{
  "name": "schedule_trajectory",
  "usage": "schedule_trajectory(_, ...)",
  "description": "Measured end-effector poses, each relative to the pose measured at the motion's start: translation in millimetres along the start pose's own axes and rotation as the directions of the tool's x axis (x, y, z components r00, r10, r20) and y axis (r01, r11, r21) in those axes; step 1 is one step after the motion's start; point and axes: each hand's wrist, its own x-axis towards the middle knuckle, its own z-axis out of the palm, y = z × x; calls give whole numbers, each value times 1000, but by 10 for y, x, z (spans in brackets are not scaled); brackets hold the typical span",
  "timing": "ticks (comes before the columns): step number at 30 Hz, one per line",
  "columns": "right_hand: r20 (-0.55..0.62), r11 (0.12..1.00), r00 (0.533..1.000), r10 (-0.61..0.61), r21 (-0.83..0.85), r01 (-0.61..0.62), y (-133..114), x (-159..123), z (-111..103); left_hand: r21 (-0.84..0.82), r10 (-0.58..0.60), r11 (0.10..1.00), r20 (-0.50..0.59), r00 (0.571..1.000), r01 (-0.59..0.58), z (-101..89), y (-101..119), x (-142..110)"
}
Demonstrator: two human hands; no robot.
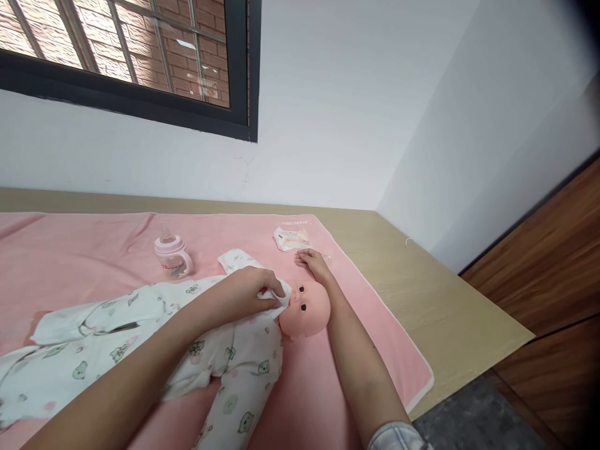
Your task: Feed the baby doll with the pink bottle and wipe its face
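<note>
Cloth (282, 300) pinched in left hand (257, 289); right hand (315, 262) beside doll's head (310, 312), fingers (304, 253) loosely together.

From my remote post I see a dark-framed, barred window (154, 50), white walls (337, 112), brown wood-grain panels (539, 250), dark grey floor (473, 415).

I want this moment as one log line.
left hand: holds white cloth at doll's face | right hand: beside doll's head, near packet
</note>
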Motion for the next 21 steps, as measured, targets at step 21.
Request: schedule_trajectory(21, -16, 1000, 1000, 0, -10, -1, 25, 37, -3, 36, -109, 993, -110, 988, 114, 36, -30, 57)
